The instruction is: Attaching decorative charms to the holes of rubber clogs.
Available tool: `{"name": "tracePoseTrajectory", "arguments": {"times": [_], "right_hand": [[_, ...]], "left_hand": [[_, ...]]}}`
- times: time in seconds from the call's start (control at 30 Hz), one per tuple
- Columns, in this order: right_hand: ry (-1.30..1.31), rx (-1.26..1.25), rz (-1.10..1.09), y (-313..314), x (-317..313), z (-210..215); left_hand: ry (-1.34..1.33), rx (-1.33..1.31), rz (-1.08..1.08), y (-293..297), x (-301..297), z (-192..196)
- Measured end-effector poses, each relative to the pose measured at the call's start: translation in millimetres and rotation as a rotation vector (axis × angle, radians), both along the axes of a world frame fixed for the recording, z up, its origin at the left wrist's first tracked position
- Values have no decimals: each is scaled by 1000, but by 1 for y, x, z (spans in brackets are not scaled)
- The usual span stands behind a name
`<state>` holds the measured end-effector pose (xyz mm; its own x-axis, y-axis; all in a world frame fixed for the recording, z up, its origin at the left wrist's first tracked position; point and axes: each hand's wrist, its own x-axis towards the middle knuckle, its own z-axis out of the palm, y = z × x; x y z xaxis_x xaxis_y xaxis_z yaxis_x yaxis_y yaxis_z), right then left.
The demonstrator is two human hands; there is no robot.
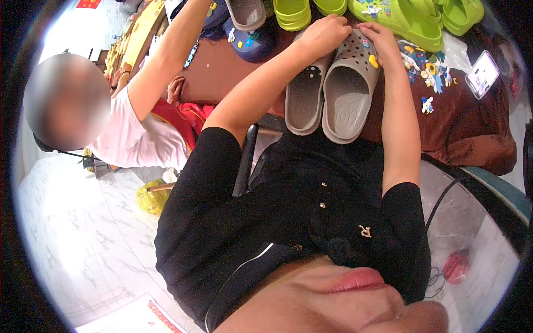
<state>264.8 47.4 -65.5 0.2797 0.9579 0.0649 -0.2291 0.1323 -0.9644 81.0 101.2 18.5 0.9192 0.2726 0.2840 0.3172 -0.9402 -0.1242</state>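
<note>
**Grey clogs [351,108], toes half hidden**

At my far left sits a co-worker [139,133] in a white top, head blurred; the raised arm runs out past the far edge, so its hand is cut off. Below, on the floor [72,238], a yellow bag [151,198] is partly hidden behind my black sleeve [200,166], and I can't make out what it holds. Another hand [175,89] rests by the left side of the brown table [222,80]; I can't tell whose it is.

Farther along, navy clogs [250,43] with small charms sit partly behind another greyish clog [246,14], which the far edge cuts off.

In the middle, the grey clogs lie side by side, soles down, heels toward me. My left hand [328,34] bends over the toe of the left one, covering much of it; its fingertips are tucked away, so I can't tell whether they grip. My right hand [382,44] is at the toe of the right one, fingers close together, beside a yellow charm [373,61]; I can't tell whether they're pinching anything.

Beyond them, lime-green clogs [388,19] run off the far edge. To the right lies a pile of charms [430,69], too jumbled to sort by eye. Behind it is a clear bag [456,51], contents unreadable through the shine, then a phone [483,74] with its screen lit.
</note>
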Motion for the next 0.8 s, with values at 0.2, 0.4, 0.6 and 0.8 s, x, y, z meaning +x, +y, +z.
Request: {"name": "tracePoseTrajectory", "arguments": {"times": [0.2, 0.4, 0.6, 0.8], "right_hand": [[2, 8, -13, 3, 4, -4], [-72, 28, -26, 1, 0, -1], [-53, 20, -20, 0, 0, -7], [-68, -3, -35, 4, 6, -4]], "left_hand": [[129, 152, -11, -11, 3, 9], [139, 158, -54, -7, 3, 9], [113, -13, -5, 1, 8, 12], [103, -387, 88, 25, 22, 23]]}}
